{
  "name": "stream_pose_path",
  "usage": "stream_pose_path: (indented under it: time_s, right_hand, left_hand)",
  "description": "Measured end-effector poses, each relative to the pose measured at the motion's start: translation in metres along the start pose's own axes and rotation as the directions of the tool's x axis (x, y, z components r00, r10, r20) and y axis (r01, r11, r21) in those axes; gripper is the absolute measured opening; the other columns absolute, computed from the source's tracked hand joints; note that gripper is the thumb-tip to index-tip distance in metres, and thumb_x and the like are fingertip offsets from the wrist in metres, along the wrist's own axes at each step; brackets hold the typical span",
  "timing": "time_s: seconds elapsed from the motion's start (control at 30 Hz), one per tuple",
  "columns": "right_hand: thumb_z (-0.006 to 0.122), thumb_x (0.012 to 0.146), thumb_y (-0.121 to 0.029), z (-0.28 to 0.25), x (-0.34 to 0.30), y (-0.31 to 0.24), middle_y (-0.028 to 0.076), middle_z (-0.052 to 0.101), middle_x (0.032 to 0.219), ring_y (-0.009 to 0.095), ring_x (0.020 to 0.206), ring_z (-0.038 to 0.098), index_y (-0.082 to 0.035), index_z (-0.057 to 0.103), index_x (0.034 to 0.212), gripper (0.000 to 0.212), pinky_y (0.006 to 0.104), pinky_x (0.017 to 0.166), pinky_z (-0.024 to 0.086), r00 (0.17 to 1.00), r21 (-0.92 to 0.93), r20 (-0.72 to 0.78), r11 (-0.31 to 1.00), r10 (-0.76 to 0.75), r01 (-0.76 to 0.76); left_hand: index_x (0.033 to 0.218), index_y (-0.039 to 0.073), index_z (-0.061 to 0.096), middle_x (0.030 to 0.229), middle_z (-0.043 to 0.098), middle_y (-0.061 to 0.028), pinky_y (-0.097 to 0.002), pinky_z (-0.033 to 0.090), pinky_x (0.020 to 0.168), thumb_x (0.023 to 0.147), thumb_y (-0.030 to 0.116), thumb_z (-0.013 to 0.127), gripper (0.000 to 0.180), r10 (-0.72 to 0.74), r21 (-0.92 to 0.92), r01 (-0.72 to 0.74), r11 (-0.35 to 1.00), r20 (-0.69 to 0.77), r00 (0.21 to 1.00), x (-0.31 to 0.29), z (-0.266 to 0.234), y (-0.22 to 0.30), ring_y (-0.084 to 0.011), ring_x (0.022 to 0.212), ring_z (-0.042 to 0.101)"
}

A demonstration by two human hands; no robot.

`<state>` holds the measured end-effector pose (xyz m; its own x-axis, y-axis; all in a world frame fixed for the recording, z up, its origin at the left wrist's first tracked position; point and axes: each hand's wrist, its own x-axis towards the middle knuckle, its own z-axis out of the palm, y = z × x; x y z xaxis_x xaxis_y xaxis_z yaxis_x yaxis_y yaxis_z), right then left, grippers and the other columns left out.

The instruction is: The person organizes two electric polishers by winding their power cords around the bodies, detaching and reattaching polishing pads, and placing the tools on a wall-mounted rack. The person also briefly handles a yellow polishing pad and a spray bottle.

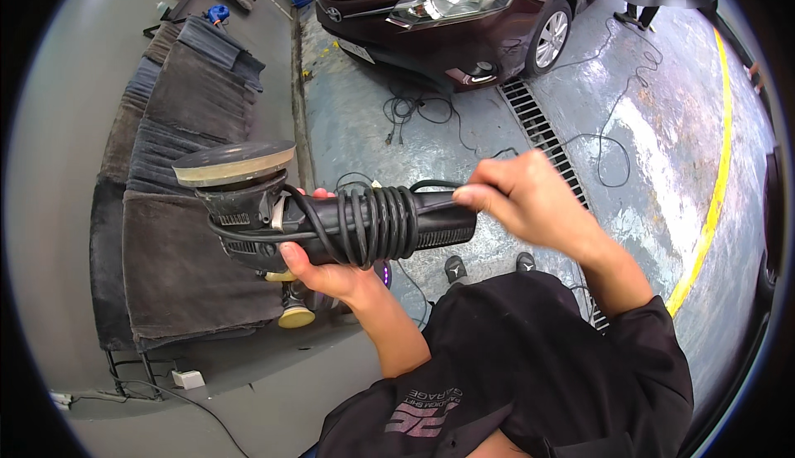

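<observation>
One polisher (447,224), black, held in mid-air before the person's torso; long axis crosswise, pad end to the person's left, narrow tail end to the right. One round pad (236,164) on it, face turned up and away. One power cord (377,224), black, wound round the body in several overlapping turns, not surely countable.

Hands, two. Left hand (323,277): wrapped about the body from beneath, near the pad end, thumb on the near side. Right hand (522,197): nearer the tail, thumb and finger pinching the cord just beside it.

Beyond, as I see it: one second tool, yellow-padded (296,317), below the pad end; one rack of dark cloths (190,267), uncounted, at left; two shoes (455,270) beneath; one drain grate (542,131); one tangle of loose cable (406,110); one maroon car (431,36), one front wheel showing; one yellow floor line (712,209) at right.
</observation>
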<state>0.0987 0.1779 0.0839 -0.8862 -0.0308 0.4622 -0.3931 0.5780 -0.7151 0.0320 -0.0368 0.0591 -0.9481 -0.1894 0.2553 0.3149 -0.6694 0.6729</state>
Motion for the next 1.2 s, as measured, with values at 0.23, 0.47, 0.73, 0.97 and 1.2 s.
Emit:
stream_pose_path:
  time_s: [0.23,0.47,0.73,0.97,1.2]
  right_hand:
    - [0.052,0.097,-0.016,0.032,-0.042,-0.036,0.02,0.059,0.064,0.041,0.062,0.06,0.002,0.052,0.082,0.023,0.0426,0.052,0.047,0.975,0.384,0.053,0.897,0.217,-0.22]
    - [0.051,0.097,-0.015,0.11,-0.086,0.031,0.016,0.064,0.103,0.031,0.095,0.063,0.001,0.056,0.111,0.022,0.0379,0.08,0.049,0.982,0.55,0.185,0.833,-0.04,-0.07]
    - [0.062,0.089,-0.016,0.08,-0.019,0.129,0.017,0.065,0.074,0.034,0.067,0.064,-0.002,0.059,0.093,0.015,0.0399,0.06,0.05,0.995,0.148,-0.046,0.985,0.092,-0.084]
    - [0.065,0.088,-0.022,0.002,-0.027,0.028,0.019,0.06,0.062,0.035,0.057,0.06,0.002,0.063,0.078,0.026,0.0393,0.052,0.046,0.986,0.019,-0.018,0.986,0.164,-0.164]
    - [0.044,0.101,-0.027,0.025,-0.049,-0.015,0.001,0.049,0.052,0.009,0.045,0.047,0.001,0.057,0.083,0.035,0.0273,0.045,0.039,0.808,0.571,0.24,0.595,0.538,-0.566]
  left_hand:
    - [0.119,-0.001,0.05,0.108,0.057,-0.0128,-0.0436,0.054,0.079,0.087,0.05,0.051,0.061,0.062,-0.047,-0.067,0.997,-0.108,0.992,-0.012,0.033,-0.021,-0.0266,0.097,0.06]
    - [0.119,-0.003,0.051,0.105,0.059,-0.0171,-0.0443,0.05,0.087,0.083,0.061,0.052,0.073,-0.142,-0.147,0.145,0.978,0.029,0.989,-0.02,0.04,-0.009,-0.0295,0.1,0.059]
    - [0.124,-0.005,0.044,0.103,0.058,-0.0153,-0.0437,0.05,0.087,0.081,0.058,0.056,0.077,-0.42,-0.23,0.458,0.859,0.195,0.886,-0.022,0.031,0.001,-0.0276,0.099,0.059]
    - [0.121,-0.003,0.049,0.108,0.058,-0.017,-0.0433,0.054,0.08,0.085,0.049,0.054,0.064,-0.184,-0.013,0.185,0.983,0.066,0.981,-0.007,0.001,-0.025,-0.0278,0.099,0.06]
    - [0.121,-0.002,0.049,0.107,0.058,-0.0154,-0.0424,0.054,0.078,0.085,0.052,0.05,0.066,0.024,0.023,-0.024,0.999,0.021,0.999,-0.005,0.001,-0.043,-0.0273,0.095,0.06]
